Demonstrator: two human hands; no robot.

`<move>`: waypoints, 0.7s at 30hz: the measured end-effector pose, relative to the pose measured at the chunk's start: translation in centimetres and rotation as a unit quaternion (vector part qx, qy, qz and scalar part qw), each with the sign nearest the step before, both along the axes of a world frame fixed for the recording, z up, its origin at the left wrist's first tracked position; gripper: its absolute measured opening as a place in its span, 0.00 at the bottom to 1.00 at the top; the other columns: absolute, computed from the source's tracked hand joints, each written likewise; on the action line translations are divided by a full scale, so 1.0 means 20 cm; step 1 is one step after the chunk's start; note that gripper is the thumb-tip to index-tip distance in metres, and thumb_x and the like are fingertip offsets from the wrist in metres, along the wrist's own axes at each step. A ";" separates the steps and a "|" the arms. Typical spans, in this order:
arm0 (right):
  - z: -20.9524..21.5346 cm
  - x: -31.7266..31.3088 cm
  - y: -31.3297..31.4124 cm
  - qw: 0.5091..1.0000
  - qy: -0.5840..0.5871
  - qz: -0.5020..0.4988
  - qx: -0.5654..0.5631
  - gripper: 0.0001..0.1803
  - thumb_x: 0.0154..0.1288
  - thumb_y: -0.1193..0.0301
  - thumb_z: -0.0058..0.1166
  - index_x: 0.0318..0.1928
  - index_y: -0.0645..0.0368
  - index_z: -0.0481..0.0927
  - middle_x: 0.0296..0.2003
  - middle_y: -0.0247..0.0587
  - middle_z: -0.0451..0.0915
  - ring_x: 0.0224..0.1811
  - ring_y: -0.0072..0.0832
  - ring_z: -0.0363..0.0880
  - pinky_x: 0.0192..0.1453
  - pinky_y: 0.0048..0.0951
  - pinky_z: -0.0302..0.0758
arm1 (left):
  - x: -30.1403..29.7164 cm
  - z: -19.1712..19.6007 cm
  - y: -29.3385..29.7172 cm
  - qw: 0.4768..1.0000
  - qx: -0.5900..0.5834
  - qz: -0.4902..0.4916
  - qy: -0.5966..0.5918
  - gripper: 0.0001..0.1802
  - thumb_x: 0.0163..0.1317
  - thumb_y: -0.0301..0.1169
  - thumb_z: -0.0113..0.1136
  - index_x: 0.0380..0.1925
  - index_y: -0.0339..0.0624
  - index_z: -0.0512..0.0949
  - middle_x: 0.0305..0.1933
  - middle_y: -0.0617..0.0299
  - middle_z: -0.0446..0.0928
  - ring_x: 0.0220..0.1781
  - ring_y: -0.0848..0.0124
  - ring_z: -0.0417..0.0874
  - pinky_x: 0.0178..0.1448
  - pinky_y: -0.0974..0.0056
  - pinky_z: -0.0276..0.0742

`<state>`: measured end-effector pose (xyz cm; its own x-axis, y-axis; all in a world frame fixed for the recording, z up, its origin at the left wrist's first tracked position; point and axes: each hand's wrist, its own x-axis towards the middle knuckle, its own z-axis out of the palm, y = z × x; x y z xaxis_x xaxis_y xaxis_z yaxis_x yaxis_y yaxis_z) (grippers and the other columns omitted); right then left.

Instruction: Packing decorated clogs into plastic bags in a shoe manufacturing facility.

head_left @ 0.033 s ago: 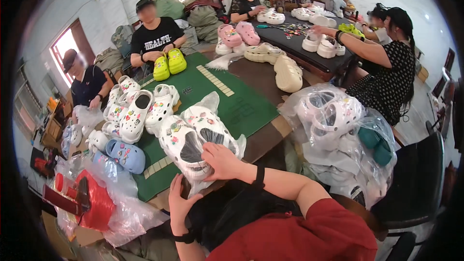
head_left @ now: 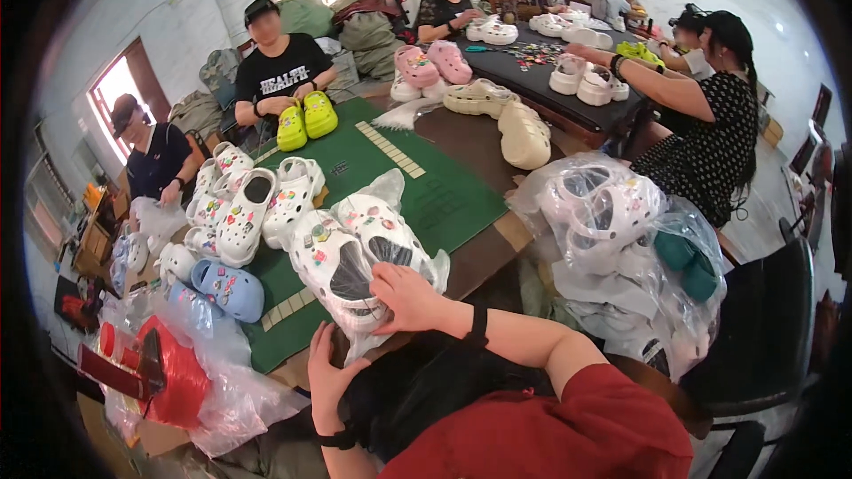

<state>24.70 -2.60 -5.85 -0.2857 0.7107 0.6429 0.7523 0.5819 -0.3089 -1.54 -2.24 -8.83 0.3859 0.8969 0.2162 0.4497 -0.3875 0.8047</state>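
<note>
A pair of white clogs (head_left: pixel 321 248) with colourful charms lies inside a clear plastic bag (head_left: pixel 387 186) on the near edge of the green mat. My right hand (head_left: pixel 408 300) grips the bagged pair at its heel end, fingers curled over the film and thumb toward me. Just left of the bag's near end is my left hand (head_left: pixel 333 377), thumb and fingers spread and nothing held in it. Whether its fingertips touch the film I cannot tell. Several unbagged white clogs (head_left: pixel 244 217) with charms stand to the left, with blue clogs (head_left: pixel 229 288) nearer me.
A red roll of plastic twine (head_left: pixel 173 381) sits at the lower left among loose bags. Bagged clogs (head_left: pixel 612 222) are heaped at my right, beside a black chair (head_left: pixel 754 328). Across the green mat (head_left: pixel 444 204), a co-worker holds lime clogs (head_left: pixel 306 120). Cream clogs (head_left: pixel 524 137) lie beyond.
The whole view has shifted very slightly. Both my hands and the bagged clogs keep their places relative to each other.
</note>
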 end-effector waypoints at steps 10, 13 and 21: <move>0.57 0.52 -0.58 0.953 -0.030 -0.228 0.197 0.40 0.32 0.47 0.82 0.38 0.57 0.72 0.45 0.50 0.70 0.42 0.46 0.75 0.43 0.42 0.76 | -0.03 -0.03 0.00 0.998 -0.022 -0.002 -0.060 0.42 0.43 0.33 0.80 0.61 0.36 0.74 0.74 0.50 0.65 0.69 0.55 0.72 0.68 0.56 0.71; 0.74 0.71 -0.77 0.908 -0.094 -0.351 0.210 0.40 0.32 0.49 0.83 0.38 0.59 0.72 0.45 0.51 0.70 0.42 0.47 0.76 0.42 0.44 0.76 | -0.02 -0.02 -0.01 1.000 0.004 0.007 -0.008 0.41 0.43 0.31 0.79 0.60 0.36 0.74 0.74 0.51 0.65 0.69 0.56 0.72 0.68 0.56 0.71; 1.04 1.44 -1.49 0.784 -0.086 -0.601 0.128 0.36 0.43 0.52 0.79 0.41 0.64 0.73 0.42 0.46 0.73 0.42 0.40 0.74 0.45 0.41 0.74 | -0.04 -0.10 0.04 1.000 -0.008 0.002 -0.017 0.36 0.45 0.26 0.76 0.58 0.34 0.75 0.75 0.52 0.62 0.72 0.57 0.69 0.71 0.55 0.70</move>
